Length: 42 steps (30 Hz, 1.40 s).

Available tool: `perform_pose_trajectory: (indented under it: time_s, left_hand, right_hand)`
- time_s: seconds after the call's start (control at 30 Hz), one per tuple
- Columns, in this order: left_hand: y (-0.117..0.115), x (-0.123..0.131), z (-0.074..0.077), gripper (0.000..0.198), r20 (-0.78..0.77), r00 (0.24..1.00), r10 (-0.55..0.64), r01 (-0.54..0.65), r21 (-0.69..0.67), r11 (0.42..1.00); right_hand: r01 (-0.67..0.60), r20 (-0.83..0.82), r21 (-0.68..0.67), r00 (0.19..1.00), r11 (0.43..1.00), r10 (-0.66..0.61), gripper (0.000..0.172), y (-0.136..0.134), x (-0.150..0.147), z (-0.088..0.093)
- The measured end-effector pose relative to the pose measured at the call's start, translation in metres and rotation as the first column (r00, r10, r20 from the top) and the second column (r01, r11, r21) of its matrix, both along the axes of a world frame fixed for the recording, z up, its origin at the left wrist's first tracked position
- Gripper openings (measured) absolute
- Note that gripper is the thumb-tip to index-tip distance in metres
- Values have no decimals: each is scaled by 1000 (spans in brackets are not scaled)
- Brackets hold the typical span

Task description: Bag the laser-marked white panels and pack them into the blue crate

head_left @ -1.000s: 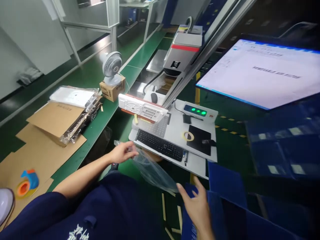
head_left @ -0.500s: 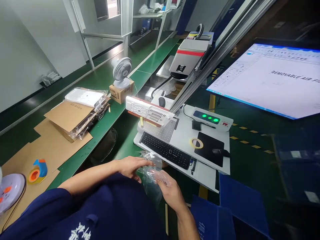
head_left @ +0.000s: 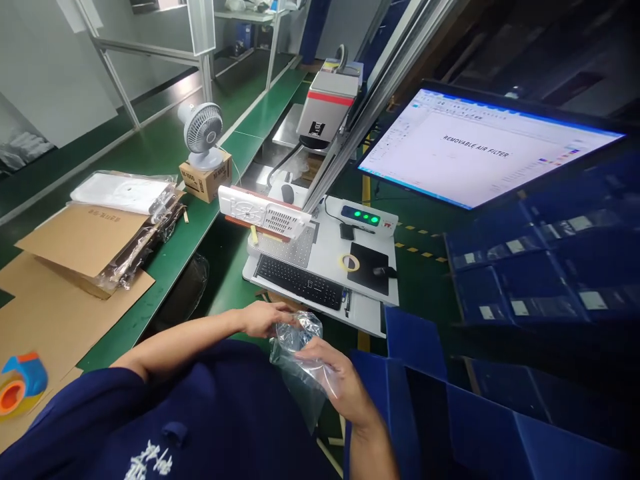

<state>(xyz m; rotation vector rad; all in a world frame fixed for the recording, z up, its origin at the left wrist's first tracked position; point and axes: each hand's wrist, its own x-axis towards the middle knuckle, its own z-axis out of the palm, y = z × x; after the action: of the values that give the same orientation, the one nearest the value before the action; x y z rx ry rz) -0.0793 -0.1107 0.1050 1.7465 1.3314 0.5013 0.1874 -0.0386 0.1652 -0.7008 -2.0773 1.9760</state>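
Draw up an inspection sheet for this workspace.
Surface: green bench, with cardboard sheets on it.
Job's things: clear plastic bag, crumpled.
Clutter: tape dispenser on the cardboard; pale strips on the floor.
Hands: left hand touching the bag, grip unclear; right hand gripping it.
Cables: black cable curving down near the machine head.
Surroundings: lit monitor reading REMOVABLE AIR FILTER; fan on a carton.

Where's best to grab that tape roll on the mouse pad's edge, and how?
Probably from above: pinch the left rim of the tape roll, one finger in its hole. It lies flat, hole upward, that side off the black pad.
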Motion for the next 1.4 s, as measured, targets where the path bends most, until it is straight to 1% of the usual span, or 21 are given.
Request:
perform_pose_trajectory:
  time_s: [0.03,0.07,0.13,0.2,0.3,0.37,0.43,0.5,0.57,0.63,0.67,0.7,0.77,0.87,0.97,1.03,1.1,1.2,1.3,1.33,1.4]
  left_hand:
    - [5,3,-3,34,-64,998,18,-18,1,1000]
    - [10,4,-5,22,-121,991,60,-60,9,998]
    - [15,0,-9,29,-206,965,163,-156,54,986]
    - [15,-9,-9,33,-258,938,234,-218,88,972]
    - [9,-19,-6,40,-322,912,253,-271,-11,963]
    - [2,-17,-1,39,-346,910,230,-276,-87,957]
    - [-2,-8,5,38,-335,920,203,-253,-113,961]
    - [-4,3,12,37,-307,930,202,-248,-118,961]
    - [-4,10,17,36,-269,935,232,-273,-123,954]
    - [-4,11,21,34,-237,936,261,-296,-123,947]
    - [-4,9,21,32,-231,934,273,-306,-121,944]
    - [-4,5,21,30,-237,930,280,-314,-120,942]
    - [-8,-6,15,22,-284,919,276,-323,-134,937]
    - [-22,-26,-4,15,-401,887,228,-328,-202,923]
    - [-42,-40,-27,15,-499,848,177,-349,-275,896]
    - [-54,-44,-40,15,-535,828,168,-372,-300,878]
    - [-62,-46,-47,15,-558,811,178,-400,-307,863]
    - [-66,-44,-49,16,-574,795,197,-427,-299,853]
    - [-67,-38,-46,19,-565,789,241,-451,-265,852]
    - [-68,-36,-45,19,-561,787,256,-460,-259,849]
    - [-72,-32,-44,20,-560,784,268,-479,-271,835]
  right_hand:
    - [11,2,-5,1000,1000,-11,21,-1,3,0]
    - [26,23,1,999,1000,-26,21,-1,7,-2]
    - [80,129,65,988,995,-87,23,1,22,-10]
    - [160,291,170,935,972,-204,25,4,44,-24]
    - [222,473,275,816,936,-332,33,2,74,-49]
    - [242,476,308,799,920,-369,43,-5,78,-61]
    - [291,373,355,827,889,-420,47,-18,63,-68]
    - [340,232,402,860,850,-454,51,-31,31,-73]
    - [342,157,462,876,818,-455,66,-43,-6,-81]
    - [294,190,545,869,785,-457,77,-48,-34,-95]
    - [259,235,588,852,767,-467,75,-49,-41,-103]
    - [221,287,623,828,750,-482,67,-48,-42,-111]
    - [149,397,662,762,734,-512,51,-44,-29,-126]
    - [79,516,685,649,725,-559,41,-35,12,-138]
    - [115,544,704,546,700,-637,38,-26,46,-141]
    - [188,528,702,509,687,-679,36,-21,54,-139]
    - [270,489,689,512,673,-706,38,-16,48,-137]
    - [395,397,645,558,654,-728,45,-9,24,-133]
    - [481,357,544,609,687,-709,47,-5,0,-130]
    - [478,356,523,630,706,-690,46,-6,-5,-131]
    - [418,377,515,674,749,-635,40,-8,-5,-136]
